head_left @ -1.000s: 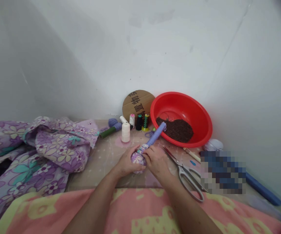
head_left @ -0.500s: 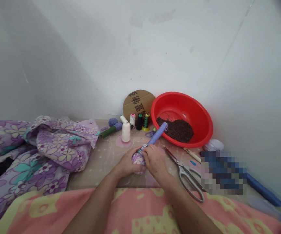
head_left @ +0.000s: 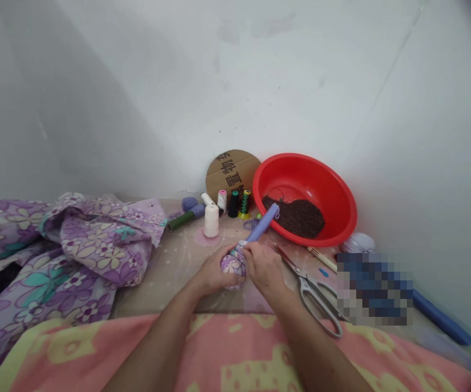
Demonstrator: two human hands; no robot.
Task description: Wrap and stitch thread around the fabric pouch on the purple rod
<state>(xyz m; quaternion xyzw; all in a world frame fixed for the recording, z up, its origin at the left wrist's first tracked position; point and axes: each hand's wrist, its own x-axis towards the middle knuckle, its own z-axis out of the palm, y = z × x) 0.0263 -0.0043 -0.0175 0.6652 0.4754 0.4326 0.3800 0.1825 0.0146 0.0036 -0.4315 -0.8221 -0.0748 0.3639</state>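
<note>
A round bundle of purple floral cloth [head_left: 233, 264] sits between my hands above the table. My left hand [head_left: 213, 272] is closed round its left side and underneath. A purple-wrapped stick [head_left: 262, 223] comes out of the gathered neck and slants up to the right, a loop of yarn at its far end. At that neck my right hand [head_left: 265, 267] pinches with thumb and fingertips, seemingly on the gathered cloth; a fine thread there would be too small to see.
Scissors [head_left: 315, 296] lie right of my hands. Behind stand a red basin [head_left: 304, 174] with dark grains [head_left: 301, 218], a white thread cone [head_left: 211, 221], several spools and a cardboard disc [head_left: 233, 169]. Floral fabric [head_left: 92, 245] is heaped left; a patterned cloth [head_left: 235, 348] covers the near edge.
My right hand has shifted slightly right along the neck, exposing more of the floral bundle. The left hand keeps its hold and the stick has barely moved.
</note>
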